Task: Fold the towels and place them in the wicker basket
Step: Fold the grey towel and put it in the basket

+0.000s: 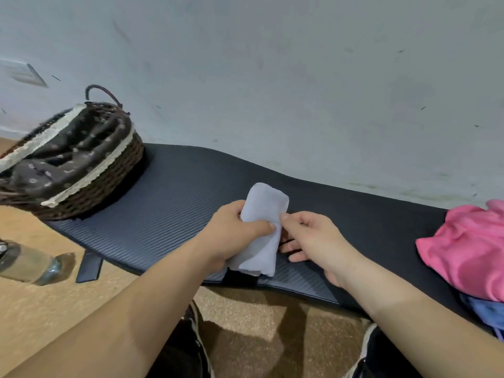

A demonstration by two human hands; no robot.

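A small white towel (pixel 264 214), folded into a narrow strip, is held just above the dark ribbed mat (pixel 169 203). My left hand (pixel 231 233) grips its left side with the thumb pressed on top. My right hand (pixel 313 241) pinches the towel's right edge between thumb and forefinger. The dark wicker basket (pixel 90 186), with a brown patterned liner and cream lace trim, stands on the mat's far left end, tilted toward me. I see no towel inside it. A crumpled pink towel (pixel 466 249) lies at the right, over a blue towel (pixel 488 315).
A pale wall (pixel 272 77) rises right behind the mat. A clear plastic bottle (pixel 27 266) lies on the tan floor at the left, with a dark strap (pixel 88 268) beside it. My knees in dark trousers sit below the mat's near edge.
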